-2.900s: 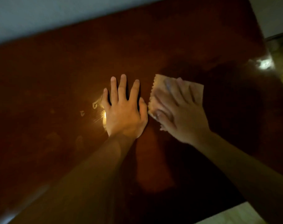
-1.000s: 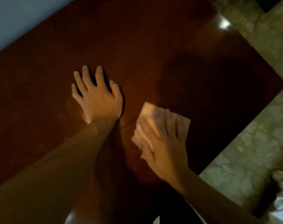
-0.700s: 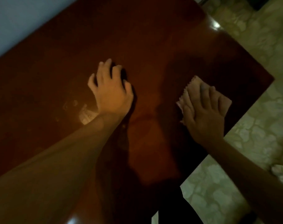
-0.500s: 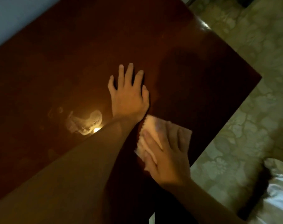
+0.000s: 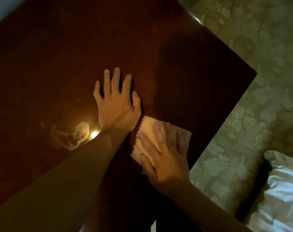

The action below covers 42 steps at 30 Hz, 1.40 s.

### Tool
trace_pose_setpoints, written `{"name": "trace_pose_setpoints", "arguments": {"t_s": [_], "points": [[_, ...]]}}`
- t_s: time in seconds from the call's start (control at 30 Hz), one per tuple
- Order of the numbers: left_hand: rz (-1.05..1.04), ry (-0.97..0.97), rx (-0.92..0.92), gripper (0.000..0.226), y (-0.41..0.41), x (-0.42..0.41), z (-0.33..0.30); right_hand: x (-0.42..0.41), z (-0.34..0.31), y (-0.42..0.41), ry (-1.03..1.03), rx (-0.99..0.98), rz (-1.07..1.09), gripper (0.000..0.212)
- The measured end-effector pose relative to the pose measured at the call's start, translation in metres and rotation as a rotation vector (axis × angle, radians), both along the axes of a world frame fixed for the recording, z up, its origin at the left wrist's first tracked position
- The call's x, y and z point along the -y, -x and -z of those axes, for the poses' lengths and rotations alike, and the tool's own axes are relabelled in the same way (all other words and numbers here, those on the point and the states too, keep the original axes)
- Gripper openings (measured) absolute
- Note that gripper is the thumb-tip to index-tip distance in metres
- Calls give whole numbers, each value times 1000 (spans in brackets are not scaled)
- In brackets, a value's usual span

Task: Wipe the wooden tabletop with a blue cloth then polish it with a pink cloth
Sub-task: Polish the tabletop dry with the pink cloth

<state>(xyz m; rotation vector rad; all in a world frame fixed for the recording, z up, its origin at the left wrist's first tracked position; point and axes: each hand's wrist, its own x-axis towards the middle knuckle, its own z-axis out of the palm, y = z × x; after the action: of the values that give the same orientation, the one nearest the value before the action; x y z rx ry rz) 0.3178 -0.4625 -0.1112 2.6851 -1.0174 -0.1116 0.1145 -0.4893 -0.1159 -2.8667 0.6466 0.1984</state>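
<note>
Polishing stage, head view. Your right hand (image 5: pixel 160 158) lies flat on the pink cloth (image 5: pixel 147 129), fingers straight and spread, pressing it onto the wooden tabletop (image 5: pixel 75 47); nothing is pinched or curled round, so the cloth is held by downward pressure alone. Your left hand (image 5: pixel 116 101) rests palm-down on the bare wood just beyond the cloth's far edge, fingers straight and slightly apart, holding nothing, apparently as a brace. The cloth sits under and ahead of your right fingers, its zigzag-cut edge nearly touching your left wrist, and close to the table edge on the outer side of your right palm. Judged from its folds and thin look, the cloth is light, soft and limp: it will bunch or slide out if pressure is uneven, so keep the palm and fingers over its middle, not its rim. The lacquered wood looks glossy and probably slick, which helps the glide but weakens your hold. A pale smear (image 5: pixel 70 138) beside a bright light reflection lies beyond your left forearm, well away from the cloth; it likely needs a pass
</note>
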Motion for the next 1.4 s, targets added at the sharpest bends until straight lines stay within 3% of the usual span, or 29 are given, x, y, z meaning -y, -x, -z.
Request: {"name": "trace_pose_setpoints", "arguments": {"t_s": [0.13,0.27,0.37,0.43,0.5,0.6,0.67,0.77,0.87,0.93,1.07,1.23,1.3,1.4], "points": [[0,18,-10,50,1,-1,1,75,-2,1,-7,47,-112,59],[-8,15,-5,51,2,-1,1,181,-13,-26,-1,56,263,60],[-17,17,-9,51,3,0,0,169,-8,-44,3,66,511,61],[-22,23,-5,50,4,0,0,129,-3,-45,38,39,438,60],[-31,21,0,50,4,0,0,93,0,-35,56,-18,184,62],[-31,28,-2,50,2,1,0,117,0,-22,20,4,-85,61],[-35,33,2,50,3,0,1,166,0,-26,30,11,-7,64],[-39,42,6,49,4,0,2,237,-5,-39,58,19,294,65],[-45,46,12,49,3,1,3,237,-4,-49,33,80,475,62],[-48,48,15,49,3,2,3,204,-1,-44,48,69,406,64],[-50,40,14,50,3,1,4,192,2,-10,20,35,12,62],[-59,29,12,50,3,2,3,286,-4,-19,56,84,360,61],[-54,29,8,49,3,1,4,287,-3,-26,74,94,494,68],[-57,28,10,49,3,2,4,245,-7,-37,58,47,513,73]]}}
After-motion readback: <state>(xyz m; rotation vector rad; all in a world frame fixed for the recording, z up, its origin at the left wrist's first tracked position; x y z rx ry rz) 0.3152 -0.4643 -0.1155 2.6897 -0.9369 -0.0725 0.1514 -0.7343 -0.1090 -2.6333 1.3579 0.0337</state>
